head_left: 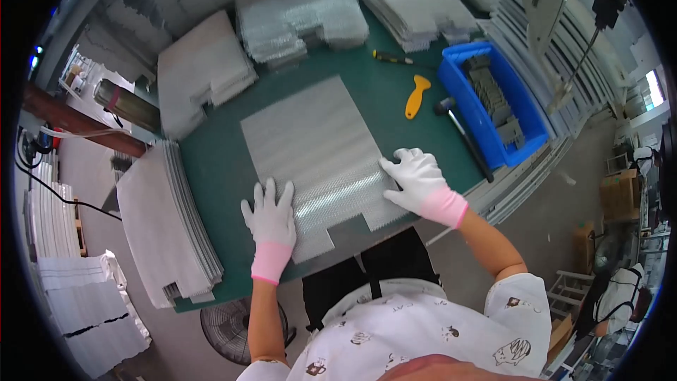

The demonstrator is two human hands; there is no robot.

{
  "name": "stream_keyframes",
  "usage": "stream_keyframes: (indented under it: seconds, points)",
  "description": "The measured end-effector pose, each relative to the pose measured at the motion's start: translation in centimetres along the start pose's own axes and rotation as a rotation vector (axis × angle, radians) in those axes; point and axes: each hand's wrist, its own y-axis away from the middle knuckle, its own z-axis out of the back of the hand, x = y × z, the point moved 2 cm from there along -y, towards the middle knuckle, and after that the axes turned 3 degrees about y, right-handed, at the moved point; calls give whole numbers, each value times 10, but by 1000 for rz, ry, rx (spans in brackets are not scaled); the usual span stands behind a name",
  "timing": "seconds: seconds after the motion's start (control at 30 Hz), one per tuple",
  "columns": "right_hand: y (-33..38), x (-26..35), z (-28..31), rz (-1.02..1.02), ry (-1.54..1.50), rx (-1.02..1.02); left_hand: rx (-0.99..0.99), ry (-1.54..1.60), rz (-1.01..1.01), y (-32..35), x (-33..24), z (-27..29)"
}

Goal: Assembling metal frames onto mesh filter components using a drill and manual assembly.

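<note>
A silver-grey perforated metal sheet [310, 130] lies slightly askew on the green tabletop, with a rectangular notch in its near edge. Light glints off its fine mesh pattern near my hands. My left hand [271, 217], in a white glove with a pink cuff, rests flat on the sheet's left edge, fingers spread. At the right edge is my right hand [420, 185], gloved the same way, with fingers bent and thumb apart, touching the border. Neither hand is closed around anything.
Stacks of similar sheets stand left [166, 219], far left [201, 70], far middle [300, 10] and far right [412, 3]. Right of the sheet lie a yellow scraper [417, 97], a screwdriver [392, 58], a hammer [465, 137] and a blue bin [525, 116] holding grey parts.
</note>
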Motion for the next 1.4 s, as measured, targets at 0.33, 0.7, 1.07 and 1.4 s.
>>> stream_keyframes:
  seconds: [0.33,0.7,1.07,1.4]
  points:
    - [-291,-118,48,-567,-430,-515,-11,-43,-22,-5,-7,8]
    - [-351,-145,134,-156,-1091,-551,17,-69,-26,-6,-11,14]
    - [-269,-94,158,413,-1844,-611,-121,-50,34,11,-14,38]
    - [-62,-14,93,32,-1592,-404,-434,1554,294,-14,19,107]
